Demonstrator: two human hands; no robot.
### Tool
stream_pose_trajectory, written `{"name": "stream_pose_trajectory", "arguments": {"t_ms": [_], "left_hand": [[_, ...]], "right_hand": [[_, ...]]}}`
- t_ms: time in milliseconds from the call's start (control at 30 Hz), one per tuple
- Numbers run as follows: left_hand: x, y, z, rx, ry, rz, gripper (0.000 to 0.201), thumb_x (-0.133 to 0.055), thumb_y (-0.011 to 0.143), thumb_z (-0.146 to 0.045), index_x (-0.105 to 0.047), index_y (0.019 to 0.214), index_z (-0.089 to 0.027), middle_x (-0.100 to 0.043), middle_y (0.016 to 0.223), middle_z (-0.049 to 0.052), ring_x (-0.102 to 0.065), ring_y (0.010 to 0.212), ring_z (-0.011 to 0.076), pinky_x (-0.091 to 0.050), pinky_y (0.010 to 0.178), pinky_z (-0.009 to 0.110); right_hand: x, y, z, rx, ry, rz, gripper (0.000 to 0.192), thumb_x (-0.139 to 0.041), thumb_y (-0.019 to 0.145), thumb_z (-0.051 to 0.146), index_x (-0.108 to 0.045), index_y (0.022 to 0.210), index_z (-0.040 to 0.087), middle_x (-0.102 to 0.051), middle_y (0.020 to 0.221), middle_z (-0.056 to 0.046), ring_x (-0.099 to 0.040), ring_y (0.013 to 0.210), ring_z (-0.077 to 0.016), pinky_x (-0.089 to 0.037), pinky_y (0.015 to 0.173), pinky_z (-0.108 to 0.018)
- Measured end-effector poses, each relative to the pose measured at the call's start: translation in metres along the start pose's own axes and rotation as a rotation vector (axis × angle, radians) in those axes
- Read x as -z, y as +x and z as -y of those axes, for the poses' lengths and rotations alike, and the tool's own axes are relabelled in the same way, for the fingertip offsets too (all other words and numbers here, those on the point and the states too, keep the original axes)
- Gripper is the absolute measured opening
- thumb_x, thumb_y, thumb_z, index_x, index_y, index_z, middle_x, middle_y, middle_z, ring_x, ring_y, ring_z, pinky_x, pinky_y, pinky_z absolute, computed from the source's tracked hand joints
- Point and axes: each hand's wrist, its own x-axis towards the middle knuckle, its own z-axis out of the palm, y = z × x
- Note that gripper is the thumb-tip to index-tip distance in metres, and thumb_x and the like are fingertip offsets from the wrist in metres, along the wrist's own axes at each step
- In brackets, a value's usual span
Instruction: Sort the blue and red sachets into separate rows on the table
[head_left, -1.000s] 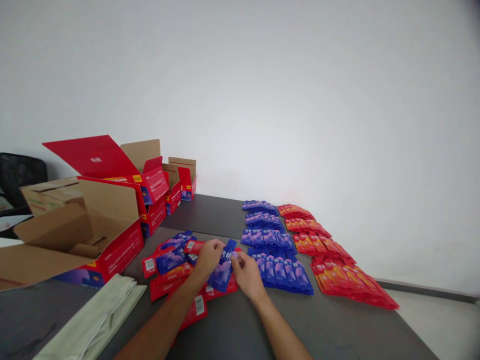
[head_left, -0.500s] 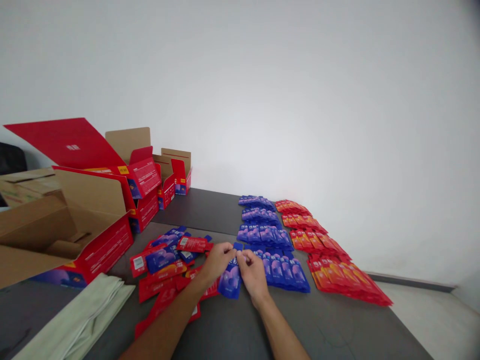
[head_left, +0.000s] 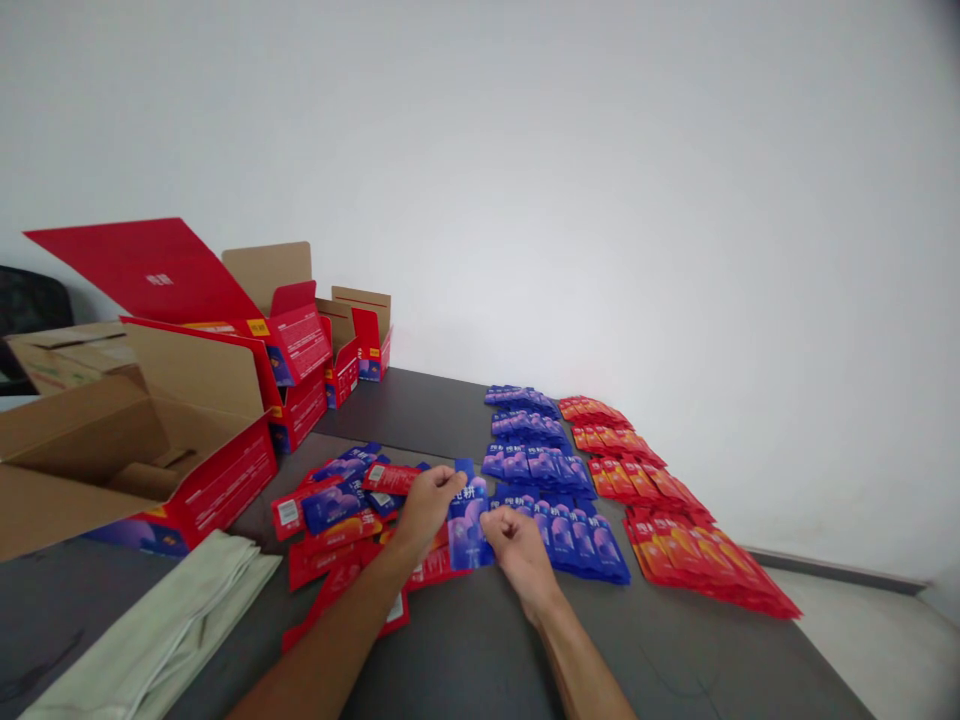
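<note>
A blue pouch (head_left: 466, 530) with purple printing stands upright between my hands, above the table. My left hand (head_left: 431, 505) is closed, pinching the pouch near its upper left edge. At the pouch's right edge, the curled fingers of my right hand (head_left: 519, 552) grip it too. Beneath and beside my left hand lies a loose heap of red pouches (head_left: 330, 575) and blue pouches (head_left: 328, 507). Just beyond my right hand are overlapping rows of blue pouches (head_left: 574, 535); the nearest row is partly hidden by that hand.
Rows of red-orange pouches (head_left: 697, 560) lie along the right side. An open red carton (head_left: 232, 480) stands at the left, with more open red boxes (head_left: 300, 345) behind. Pale green folded cloth (head_left: 161, 640) lies on the dark table (head_left: 480, 660). A white wall (head_left: 525, 200) backs the table.
The pouch is raised a little and turned more squarely to face me. My right hand has slid from its top down to the right edge; my left hand stays near the top. The view has shifted slightly.
</note>
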Motion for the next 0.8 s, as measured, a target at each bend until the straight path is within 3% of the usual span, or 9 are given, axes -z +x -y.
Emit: {"name": "stream_pose_trajectory", "arguments": {"t_ms": [100,200,300,467,567,733,800], "left_hand": [[0.003,-0.001,0.001,0.071,-0.049,0.016,0.039,-0.061,0.077,-0.054,-0.059,0.071,-0.015,-0.056,0.064,-0.002,-0.050,0.057,0.0109,-0.038,0.055,0.022],[0.001,-0.007,0.000,0.201,-0.085,0.157,0.042,-0.066,0.072,-0.056,-0.062,0.077,-0.014,-0.060,0.064,0.000,-0.054,0.056,0.0126,-0.042,0.055,0.024],[0.000,-0.013,0.000,0.207,-0.049,0.264,0.041,-0.069,0.070,-0.055,-0.060,0.070,-0.014,-0.059,0.060,-0.001,-0.052,0.052,0.0116,-0.041,0.053,0.024],[0.005,-0.009,0.007,0.094,0.045,0.083,0.041,-0.064,0.073,-0.055,-0.056,0.063,-0.015,-0.051,0.053,-0.004,-0.044,0.047,0.0084,-0.032,0.047,0.020],[0.008,-0.008,0.006,0.127,0.021,0.083,0.041,-0.063,0.073,-0.055,-0.059,0.067,-0.015,-0.053,0.056,-0.003,-0.046,0.048,0.0092,-0.035,0.048,0.021],[0.007,-0.016,-0.005,0.190,-0.074,0.428,0.026,-0.070,0.068,-0.036,-0.064,0.081,-0.014,-0.065,0.068,0.002,-0.059,0.059,0.0142,-0.043,0.055,0.024],[0.005,-0.019,-0.007,0.171,-0.065,0.486,0.020,-0.070,0.065,-0.025,-0.064,0.080,-0.013,-0.064,0.065,0.002,-0.059,0.058,0.0137,-0.042,0.054,0.024]], "right_hand": [[-0.001,0.002,-0.005,0.018,-0.039,-0.066,0.042,-0.060,0.081,0.057,-0.052,0.067,0.019,-0.043,0.058,0.006,-0.036,0.054,-0.0100,-0.028,0.052,-0.023],[-0.001,0.005,-0.009,0.037,-0.045,-0.154,0.041,-0.059,0.083,0.056,-0.053,0.068,0.019,-0.046,0.061,0.005,-0.039,0.056,-0.0106,-0.031,0.054,-0.023],[0.001,0.005,-0.010,0.061,-0.042,-0.194,0.041,-0.058,0.083,0.056,-0.054,0.069,0.018,-0.050,0.062,0.004,-0.042,0.057,-0.0111,-0.034,0.055,-0.024],[-0.005,0.000,-0.005,-0.047,0.013,-0.004,0.042,-0.059,0.081,0.061,-0.055,0.072,0.020,-0.057,0.058,0.002,-0.047,0.050,-0.0121,-0.033,0.049,-0.024],[-0.010,-0.001,-0.006,-0.083,0.052,0.020,0.041,-0.062,0.079,0.059,-0.052,0.070,0.021,-0.061,0.058,0.001,-0.051,0.050,-0.0133,-0.034,0.049,-0.024],[-0.007,0.000,-0.012,-0.067,0.092,-0.062,0.035,-0.062,0.081,0.054,-0.056,0.073,0.020,-0.062,0.060,0.000,-0.051,0.051,-0.0131,-0.033,0.049,-0.023],[-0.006,0.000,-0.011,-0.066,0.081,-0.074,0.035,-0.061,0.082,0.053,-0.056,0.072,0.020,-0.062,0.059,0.000,-0.050,0.050,-0.0129,-0.033,0.049,-0.023]]}}
